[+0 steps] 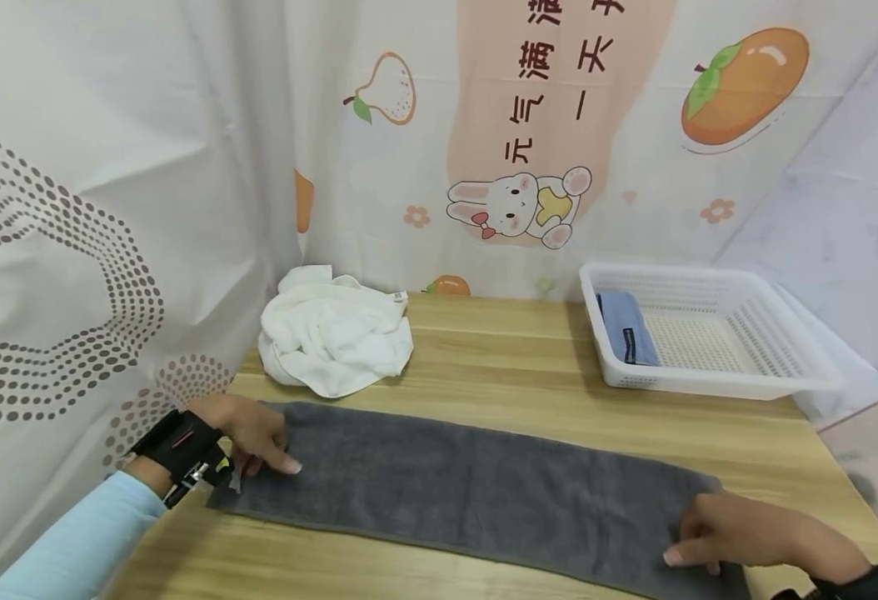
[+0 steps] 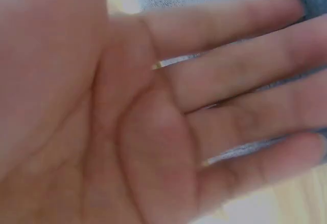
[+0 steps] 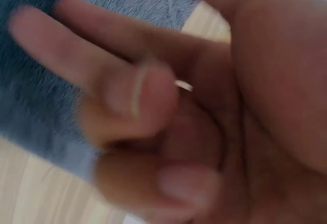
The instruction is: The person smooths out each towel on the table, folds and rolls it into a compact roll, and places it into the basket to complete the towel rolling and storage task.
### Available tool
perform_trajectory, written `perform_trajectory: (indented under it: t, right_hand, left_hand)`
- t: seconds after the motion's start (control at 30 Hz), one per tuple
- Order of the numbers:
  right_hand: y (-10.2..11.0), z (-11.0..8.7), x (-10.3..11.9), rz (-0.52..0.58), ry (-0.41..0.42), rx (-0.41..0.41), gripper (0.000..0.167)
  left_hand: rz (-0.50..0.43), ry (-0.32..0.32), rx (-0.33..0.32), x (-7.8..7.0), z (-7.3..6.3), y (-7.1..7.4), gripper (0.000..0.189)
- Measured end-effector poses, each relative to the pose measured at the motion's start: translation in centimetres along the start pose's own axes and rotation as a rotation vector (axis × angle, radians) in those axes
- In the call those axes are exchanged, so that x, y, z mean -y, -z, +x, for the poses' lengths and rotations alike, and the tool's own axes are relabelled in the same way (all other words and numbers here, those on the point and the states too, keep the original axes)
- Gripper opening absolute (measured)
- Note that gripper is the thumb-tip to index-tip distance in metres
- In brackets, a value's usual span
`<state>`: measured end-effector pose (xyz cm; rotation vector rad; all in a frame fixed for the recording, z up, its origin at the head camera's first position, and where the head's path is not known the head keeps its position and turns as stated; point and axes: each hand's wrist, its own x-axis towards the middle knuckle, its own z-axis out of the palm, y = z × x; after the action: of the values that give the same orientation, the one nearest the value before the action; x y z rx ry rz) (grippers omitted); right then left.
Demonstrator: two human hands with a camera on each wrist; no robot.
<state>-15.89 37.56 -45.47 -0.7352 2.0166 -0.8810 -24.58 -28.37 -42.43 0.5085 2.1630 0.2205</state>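
A long grey towel [image 1: 469,492], folded into a strip, lies across the wooden table. At its left end is my left hand [image 1: 255,433]. In the left wrist view that palm [image 2: 148,132] shows with the fingers straight over the grey cloth, nothing held. My right hand [image 1: 754,533] is at the towel's right end. The right wrist view shows two fingers of that hand [image 3: 148,91] stretched out over the grey pile and the other two loosely curled, gripping nothing. Whether the right fingertips press the cloth I cannot tell.
A crumpled white towel [image 1: 334,333] lies at the back left of the table [image 1: 499,350]. At the back right stands a white plastic basket [image 1: 709,387] with a folded blue cloth [image 1: 626,325] along its left side. Printed curtains [image 1: 379,192] hang behind and beside the table.
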Motion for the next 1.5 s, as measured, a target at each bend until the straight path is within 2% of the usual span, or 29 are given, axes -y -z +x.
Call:
perform_trajectory:
  t: [0.07,0.17,0.2,0.33,0.43,0.47,0.57,0.67,0.7,0.77,0.9,1.0,1.07,1.13,1.23,1.3,1.37,1.43,1.5]
  right_hand:
    - [-0.4,0.4,0.3,-0.069,-0.045,-0.113,0.028]
    - [-0.7,1.1,0.4,-0.204,-0.100,-0.208,0.025]
    - [-0.8,1.3,0.3,-0.238,-0.100,-0.215,0.023]
    - [-0.6,1.9,-0.9,-0.261,-0.076,-0.200,0.015]
    - [-0.3,2.1,-2.1,-0.248,-0.115,-0.227,0.017]
    - [-0.1,2.2,-3.5,-0.244,-0.128,-0.238,0.020]
    - [0.6,2.2,-3.7,-0.237,-0.209,-0.280,0.026]
    - [1.6,2.1,-4.0,-0.279,-0.246,-0.332,0.030]
    - [1.8,2.0,-3.1,-0.293,-0.264,-0.352,0.030]
    - [2.2,1.9,-3.7,-0.308,-0.285,-0.384,0.031]
    - [2.6,2.0,-4.4,-0.302,-0.286,-0.395,0.031]
    - [2.3,2.1,-4.3,-0.350,-0.256,-0.399,0.031]
    - [2.0,2.4,-3.7,-0.422,-0.236,-0.424,0.029]
    - [1.7,3.0,-2.6,-0.478,-0.241,-0.462,0.023]
    - [1.0,4.8,0.0,-0.515,-0.233,-0.531,0.015]
    - [0.4,6.6,2.5,-0.490,-0.195,-0.575,0.011]
    - [-0.6,8.8,5.2,-0.440,-0.119,-0.600,0.011]
    - [-1.9,11.1,8.0,-0.356,-0.048,-0.596,0.023]
    - [-3.2,13.4,10.6,-0.267,0.004,-0.576,0.042]
  left_hand:
    - [-0.006,-0.012,-0.075,0.2,0.6,-0.4,0.045]
    - [-0.021,-0.021,-0.177,0.7,1.6,-1.3,0.040]
    - [-0.026,-0.018,-0.201,1.0,1.9,-1.6,0.037]
    - [-0.037,0.006,-0.258,2.3,2.8,-2.8,0.037]
    - [0.065,-0.002,-0.345,3.3,3.0,-3.0,0.042]
    - [0.097,-0.005,-0.386,3.6,3.0,-3.0,0.042]
    - [0.180,-0.009,-0.514,4.0,2.8,-2.5,0.055]
    - [0.173,-0.025,-0.595,4.1,2.7,-2.2,0.074]
    - [0.184,-0.037,-0.609,4.1,2.7,-2.2,0.070]
    - [0.201,-0.064,-0.624,4.3,2.7,-2.1,0.064]
    - [0.218,-0.102,-0.593,4.5,2.8,-1.7,0.044]
    - [0.150,-0.147,-0.573,4.5,2.7,-1.1,0.033]
    - [0.045,-0.206,-0.574,4.3,2.5,-0.5,0.030]
    - [-0.091,-0.278,-0.580,3.7,2.3,0.2,0.025]
    - [-0.342,-0.359,-0.565,1.2,2.1,1.0,0.020]
    - [-0.498,-0.415,-0.555,-1.5,2.3,1.3,0.022]
    - [-0.640,-0.473,-0.529,-4.7,2.7,1.4,0.023]
    - [-0.735,-0.542,-0.483,-7.7,3.4,1.2,0.024]
    - [-0.795,-0.590,-0.417,-10.4,4.1,0.8,0.028]
